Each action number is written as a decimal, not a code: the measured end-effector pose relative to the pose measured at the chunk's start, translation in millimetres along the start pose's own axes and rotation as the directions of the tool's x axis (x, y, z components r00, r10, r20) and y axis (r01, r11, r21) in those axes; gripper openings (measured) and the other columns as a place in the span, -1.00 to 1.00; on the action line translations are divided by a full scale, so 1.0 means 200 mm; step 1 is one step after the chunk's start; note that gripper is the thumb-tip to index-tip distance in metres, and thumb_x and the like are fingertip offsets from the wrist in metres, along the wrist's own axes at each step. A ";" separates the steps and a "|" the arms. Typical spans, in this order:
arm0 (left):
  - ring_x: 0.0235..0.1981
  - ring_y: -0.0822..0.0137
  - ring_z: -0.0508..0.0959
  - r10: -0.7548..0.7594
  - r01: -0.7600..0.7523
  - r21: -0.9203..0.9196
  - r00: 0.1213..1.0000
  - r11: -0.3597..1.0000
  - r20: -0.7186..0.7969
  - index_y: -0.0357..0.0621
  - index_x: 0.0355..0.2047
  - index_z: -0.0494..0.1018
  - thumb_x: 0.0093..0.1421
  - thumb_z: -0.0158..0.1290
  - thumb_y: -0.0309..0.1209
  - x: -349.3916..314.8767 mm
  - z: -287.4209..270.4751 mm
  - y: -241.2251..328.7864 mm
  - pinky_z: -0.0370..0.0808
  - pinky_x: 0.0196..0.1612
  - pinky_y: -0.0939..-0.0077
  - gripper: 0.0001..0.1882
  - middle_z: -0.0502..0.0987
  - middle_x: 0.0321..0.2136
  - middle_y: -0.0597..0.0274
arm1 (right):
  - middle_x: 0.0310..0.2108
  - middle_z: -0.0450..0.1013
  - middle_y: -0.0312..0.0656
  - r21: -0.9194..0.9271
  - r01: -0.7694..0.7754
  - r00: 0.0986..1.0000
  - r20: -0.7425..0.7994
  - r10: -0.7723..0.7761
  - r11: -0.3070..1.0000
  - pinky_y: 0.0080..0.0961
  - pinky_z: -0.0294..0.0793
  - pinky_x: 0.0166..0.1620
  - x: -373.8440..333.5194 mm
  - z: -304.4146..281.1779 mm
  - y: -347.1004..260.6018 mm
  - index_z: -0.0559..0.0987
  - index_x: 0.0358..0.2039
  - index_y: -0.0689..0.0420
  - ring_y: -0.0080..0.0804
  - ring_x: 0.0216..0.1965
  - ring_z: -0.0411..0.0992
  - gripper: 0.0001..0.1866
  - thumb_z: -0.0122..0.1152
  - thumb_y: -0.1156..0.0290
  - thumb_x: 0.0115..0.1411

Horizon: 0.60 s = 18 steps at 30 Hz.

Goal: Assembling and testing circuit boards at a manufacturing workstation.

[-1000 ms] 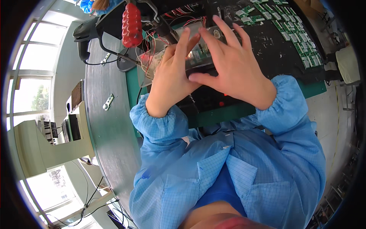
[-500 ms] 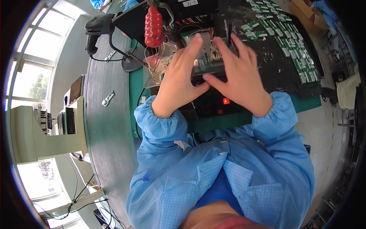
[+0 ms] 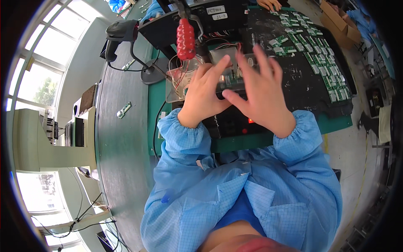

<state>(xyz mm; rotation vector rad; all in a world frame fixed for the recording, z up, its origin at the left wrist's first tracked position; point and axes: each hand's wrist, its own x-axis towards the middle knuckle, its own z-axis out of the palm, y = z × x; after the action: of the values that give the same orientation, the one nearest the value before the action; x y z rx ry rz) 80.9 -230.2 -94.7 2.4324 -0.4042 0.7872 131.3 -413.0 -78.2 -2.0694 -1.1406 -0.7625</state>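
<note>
My left hand (image 3: pixel 203 93) is at the left side of a test fixture (image 3: pixel 218 86), its fingers stretched forward and thumb pointing inward. On the other side is my right hand (image 3: pixel 265 93), fingers spread wide and slightly blurred, its thumb near the fixture's front edge. Between the hands a green circuit board (image 3: pixel 228 80) shows in part under a clear cover. I see nothing gripped in either hand. A toggle clamp with a red ribbed handle (image 3: pixel 185 40) stands above my left hand. Wires (image 3: pixel 181 75) run beside the fixture on the left.
Many small green circuit boards (image 3: pixel 319 54) lie in rows on the black mat at right. A barcode scanner (image 3: pixel 119 38) sits in a stand at left. One loose board (image 3: pixel 124 110) lies on the bench. Another person's hand (image 3: pixel 270 5) is at the far edge.
The view has shifted, so the fixture and clamp appear lower and further right. My right hand has moved left relative to the fixture, partly covering the red light. Another person's hand has come into view.
</note>
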 end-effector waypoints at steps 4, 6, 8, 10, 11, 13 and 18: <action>-0.06 0.01 0.45 0.053 -0.053 0.006 0.998 0.999 -0.021 -0.07 0.28 0.25 -0.25 0.33 -0.45 -0.01 -0.01 -0.02 0.45 0.01 0.23 -0.03 0.55 -0.05 0.21 | 0.26 0.29 -0.03 -0.108 0.001 0.974 0.227 0.024 0.994 0.22 -0.17 0.33 -0.01 0.02 -0.02 0.18 0.33 0.29 0.13 0.42 -0.09 -0.04 0.32 -0.05 0.08; -0.06 0.01 0.44 0.020 -0.020 0.009 0.999 1.000 -0.028 -0.06 0.29 0.25 -0.26 0.32 -0.44 -0.01 -0.03 -0.02 0.43 0.03 0.20 -0.01 0.54 -0.05 0.19 | 0.29 0.25 -0.05 -0.149 0.002 0.964 0.263 0.037 0.989 0.21 -0.16 0.34 0.01 0.01 0.00 0.17 0.34 0.28 0.15 0.43 -0.10 -0.03 0.31 -0.06 0.09; -0.08 0.03 0.44 -0.005 0.005 -0.013 1.000 1.000 0.011 -0.08 0.31 0.22 -0.24 0.31 -0.45 -0.02 -0.02 -0.01 0.43 0.03 0.20 0.00 0.54 -0.01 0.18 | 0.30 0.24 -0.04 -0.129 0.062 0.954 0.301 -0.020 0.990 0.20 -0.14 0.34 0.00 0.03 0.03 0.18 0.34 0.27 0.16 0.42 -0.10 -0.04 0.31 -0.05 0.09; -0.08 0.04 0.44 0.001 -0.002 -0.042 1.000 0.999 -0.011 -0.09 0.32 0.20 -0.24 0.31 -0.45 -0.02 -0.04 -0.01 0.44 0.03 0.21 0.01 0.53 0.01 0.19 | 0.30 0.25 -0.04 -0.099 0.056 0.985 0.169 -0.039 0.993 0.17 -0.12 0.34 0.04 0.00 0.02 0.19 0.33 0.27 0.18 0.42 -0.09 -0.04 0.32 -0.05 0.08; -0.08 0.05 0.45 0.028 -0.029 -0.073 1.000 0.997 -0.014 -0.10 0.33 0.18 -0.24 0.31 -0.45 -0.01 -0.04 0.00 0.44 0.02 0.22 0.03 0.53 0.02 0.19 | 0.27 0.28 -0.03 -0.106 0.081 0.980 0.190 -0.060 0.991 0.17 -0.10 0.34 0.05 -0.01 0.02 0.21 0.32 0.28 0.18 0.42 -0.07 -0.03 0.35 -0.04 0.05; -0.08 0.05 0.45 0.016 -0.017 -0.075 1.000 0.997 -0.004 -0.11 0.34 0.17 -0.23 0.31 -0.45 -0.01 -0.05 0.00 0.44 0.03 0.22 0.03 0.53 0.03 0.19 | 0.12 0.39 -0.01 -0.099 0.094 0.975 0.210 -0.072 0.991 0.18 -0.06 0.32 0.04 0.00 0.03 0.20 0.31 0.33 0.15 0.40 -0.02 0.01 0.36 -0.09 0.03; -0.07 0.05 0.45 0.019 -0.018 -0.083 1.000 0.996 0.013 -0.12 0.34 0.16 -0.23 0.30 -0.46 -0.01 -0.04 -0.01 0.42 0.07 0.23 0.03 0.53 0.04 0.20 | 0.06 0.44 0.11 -0.052 0.082 0.971 0.230 -0.068 0.995 0.20 -0.04 0.34 0.06 0.03 0.08 0.20 0.28 0.40 0.17 0.39 0.01 0.12 0.42 -0.16 -0.07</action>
<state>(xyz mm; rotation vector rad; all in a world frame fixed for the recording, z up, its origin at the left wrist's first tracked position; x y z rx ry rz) 77.7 -224.3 -91.3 2.3615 -0.4563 0.7465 152.0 -408.1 -77.3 -2.2203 -1.3417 -0.6124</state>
